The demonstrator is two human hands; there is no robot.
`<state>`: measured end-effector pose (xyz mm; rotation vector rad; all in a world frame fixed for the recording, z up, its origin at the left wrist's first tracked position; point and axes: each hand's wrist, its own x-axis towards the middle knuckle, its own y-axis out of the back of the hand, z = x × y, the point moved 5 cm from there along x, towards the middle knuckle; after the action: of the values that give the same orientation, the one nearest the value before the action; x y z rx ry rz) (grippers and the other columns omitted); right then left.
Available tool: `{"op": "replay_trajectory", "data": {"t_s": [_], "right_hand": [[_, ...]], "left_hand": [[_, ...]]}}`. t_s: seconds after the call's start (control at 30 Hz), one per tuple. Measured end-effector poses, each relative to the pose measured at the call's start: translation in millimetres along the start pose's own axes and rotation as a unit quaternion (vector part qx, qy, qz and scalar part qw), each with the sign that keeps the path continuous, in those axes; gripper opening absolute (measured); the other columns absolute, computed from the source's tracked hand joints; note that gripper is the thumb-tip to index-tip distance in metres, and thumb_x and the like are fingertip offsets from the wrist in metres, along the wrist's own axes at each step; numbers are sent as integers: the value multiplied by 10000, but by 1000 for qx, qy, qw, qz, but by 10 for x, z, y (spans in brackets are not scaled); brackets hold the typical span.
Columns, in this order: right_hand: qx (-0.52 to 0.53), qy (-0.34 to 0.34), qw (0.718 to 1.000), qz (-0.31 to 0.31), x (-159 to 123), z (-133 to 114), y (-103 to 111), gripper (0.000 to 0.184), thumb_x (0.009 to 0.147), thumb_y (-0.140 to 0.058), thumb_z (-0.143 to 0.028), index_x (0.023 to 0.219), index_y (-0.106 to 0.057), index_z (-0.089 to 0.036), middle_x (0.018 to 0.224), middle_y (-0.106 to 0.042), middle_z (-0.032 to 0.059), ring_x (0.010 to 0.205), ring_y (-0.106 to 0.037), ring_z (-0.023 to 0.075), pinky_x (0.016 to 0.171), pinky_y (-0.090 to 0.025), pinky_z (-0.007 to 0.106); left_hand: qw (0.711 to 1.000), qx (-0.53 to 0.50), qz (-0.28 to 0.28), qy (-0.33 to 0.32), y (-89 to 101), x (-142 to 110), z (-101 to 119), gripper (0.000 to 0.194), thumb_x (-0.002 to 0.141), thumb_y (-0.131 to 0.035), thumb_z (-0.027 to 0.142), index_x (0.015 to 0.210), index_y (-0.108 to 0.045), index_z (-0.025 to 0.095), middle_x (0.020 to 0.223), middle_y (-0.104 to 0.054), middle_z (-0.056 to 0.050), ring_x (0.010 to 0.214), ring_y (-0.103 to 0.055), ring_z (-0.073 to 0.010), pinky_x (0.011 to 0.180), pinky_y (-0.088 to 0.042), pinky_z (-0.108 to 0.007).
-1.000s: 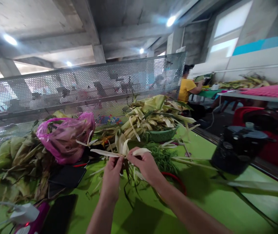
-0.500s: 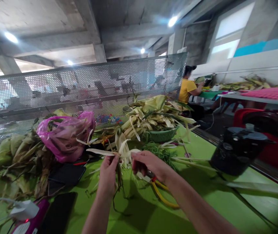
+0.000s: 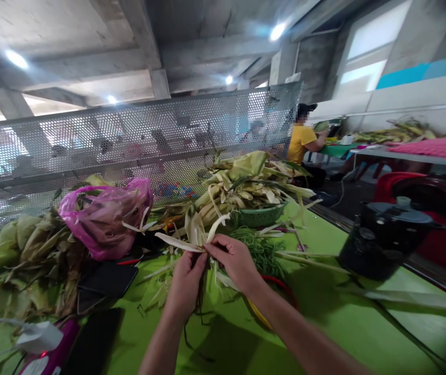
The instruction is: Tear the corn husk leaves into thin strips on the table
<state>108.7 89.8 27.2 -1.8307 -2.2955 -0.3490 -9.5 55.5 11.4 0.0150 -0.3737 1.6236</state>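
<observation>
My left hand (image 3: 187, 278) is closed, thumb and fingers pinching a bundle of pale corn husk strips (image 3: 178, 241) at its middle. Long thin ends trail below that hand toward the table. My right hand (image 3: 233, 260) is closed too, its thumb and fingertips pinching the husk right beside the left fingertips. One strip curls upward between the hands. Under the right forearm lies a red and yellow handled tool (image 3: 281, 285), partly covered; its kind is hidden. Green string-like strands (image 3: 264, 252) are heaped just right of the right hand.
A green basket (image 3: 262, 216) heaped with corn husks stands behind my hands. Left are a pink plastic bag (image 3: 103, 221), more husks (image 3: 27, 260), dark flat objects (image 3: 108, 278) and a power strip (image 3: 57, 344). A black lidded container (image 3: 379, 242) stands right. A person in yellow (image 3: 301, 140) sits beyond.
My right hand has moved left and closed in on the left fingertips. The husk bundle has shifted slightly right, and one strip now points upward. The red and yellow tool has shifted under my forearm.
</observation>
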Motion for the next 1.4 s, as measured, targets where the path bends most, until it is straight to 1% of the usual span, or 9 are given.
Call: {"op": "replay_trajectory", "data": {"t_s": [0.13, 0.23, 0.33, 0.53, 0.67, 0.83, 0.97, 1.1, 1.4], "right_hand": [[36, -15, 999, 6, -3, 2, 30, 217, 744, -679, -393, 683, -664, -186, 561, -507, -38, 491, -373, 97, 465, -272, 230], [81, -30, 996, 12, 4, 12, 22, 248, 715, -701, -415, 651, -640, -184, 540, -484, -43, 474, -343, 88, 456, -260, 230], [122, -43, 992, 11, 15, 28, 15, 293, 693, -723, -434, 622, -611, -173, 534, -477, -40, 468, -343, 78, 442, -257, 219], [131, -71, 988, -27, 30, 63, 13, 283, 712, -725, -429, 720, -661, -153, 559, -523, -29, 445, -389, 68, 422, -241, 204], [128, -71, 988, -46, 39, 70, 12, 311, 748, -692, -442, 768, -703, -132, 538, -507, -30, 454, -372, 62, 425, -216, 198], [123, -83, 988, -48, 37, 109, 7, 294, 745, -697, -430, 806, -720, -143, 528, -492, -45, 451, -329, 60, 422, -178, 207], [159, -61, 984, -50, 59, 145, -22, 248, 719, -712, -396, 750, -719, -151, 589, -566, -19, 505, -398, 78, 477, -280, 211], [181, -52, 982, -31, 76, 184, -37, 224, 695, -717, -372, 680, -683, -151, 566, -550, -17, 516, -427, 94, 506, -328, 225], [37, 24, 998, -55, 19, 21, -28, 227, 776, -667, -396, 746, -662, -171, 619, -539, -27, 580, -451, 106, 551, -366, 228]], "left_hand": [[993, -84, -50, 60, -73, -51, -25, 290, 763, -706, 306, 1022, -667, 181, 980, -700, -57, 836, -622, -150, 823, -461, -259], [987, -116, -27, 105, -63, -85, -44, 262, 708, -762, 302, 915, -680, 165, 754, -673, -8, 572, -543, -74, 570, -426, -170], [985, -125, -2, 123, -49, -98, -29, 249, 636, -817, 292, 783, -672, 153, 625, -608, 30, 478, -456, -35, 472, -346, -137], [983, -113, -40, 138, -17, -74, -47, 300, 659, -793, 359, 836, -680, 144, 617, -578, 27, 491, -440, -51, 503, -346, -171], [989, -66, 3, 129, 93, -45, -110, 349, 698, -749, 422, 911, -692, 152, 535, -483, 65, 456, -355, -49, 458, -253, -177], [995, 36, 24, 86, 70, -18, -89, 396, 703, -723, 480, 890, -718, 130, 574, -577, 25, 523, -440, -90, 514, -315, -201], [997, 16, 12, 77, 6, -22, -62, 370, 738, -695, 458, 907, -721, 129, 668, -655, -9, 622, -534, -126, 636, -409, -226], [996, -26, -28, 85, -6, -27, -65, 353, 738, -703, 435, 915, -725, 130, 774, -703, -49, 718, -590, -166, 744, -448, -276], [999, 13, -18, 50, 88, 21, -81, 316, 708, -745, 395, 892, -742, 138, 791, -702, -50, 797, -584, -176, 765, -421, -251]]}}
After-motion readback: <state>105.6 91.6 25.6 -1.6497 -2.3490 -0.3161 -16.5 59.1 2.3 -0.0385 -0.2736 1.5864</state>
